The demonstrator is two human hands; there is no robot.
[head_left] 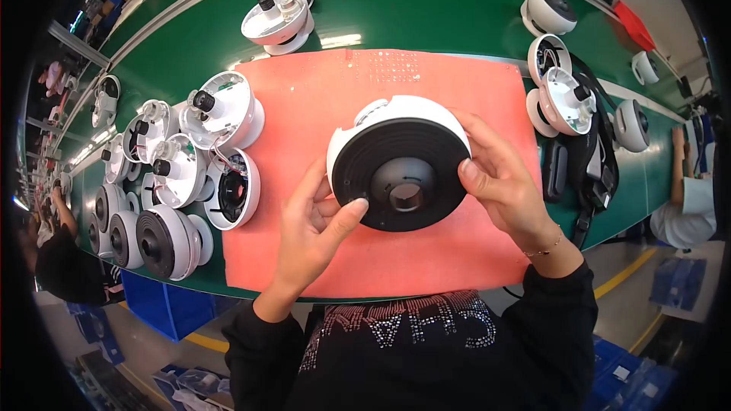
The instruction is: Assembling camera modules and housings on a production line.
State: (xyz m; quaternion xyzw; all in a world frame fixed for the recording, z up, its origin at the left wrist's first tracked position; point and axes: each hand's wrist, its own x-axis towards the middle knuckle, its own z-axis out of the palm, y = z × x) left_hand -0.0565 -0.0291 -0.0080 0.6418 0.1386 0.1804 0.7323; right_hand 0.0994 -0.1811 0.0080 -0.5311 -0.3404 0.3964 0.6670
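A white, round camera housing [352,171] with a black front plate is held up over the pink mat [304,91]. A dark dome with a round opening stands out from the plate's middle, and a notch shows in the white rim. My left hand [308,232] grips its lower left side, thumb on the black plate. On the right side my right hand [499,179] clasps it, thumb on the plate's edge and fingers behind the white shell. The back of the housing is hidden.
Several opened white housings with black lens parts [221,110] crowd the green table [426,11] at left, beside black-faced closed ones [156,243]. More housings [563,99] stand at right near a black case [555,171] and strap. A blue bin [164,304] sits below left. Other people work at both sides.
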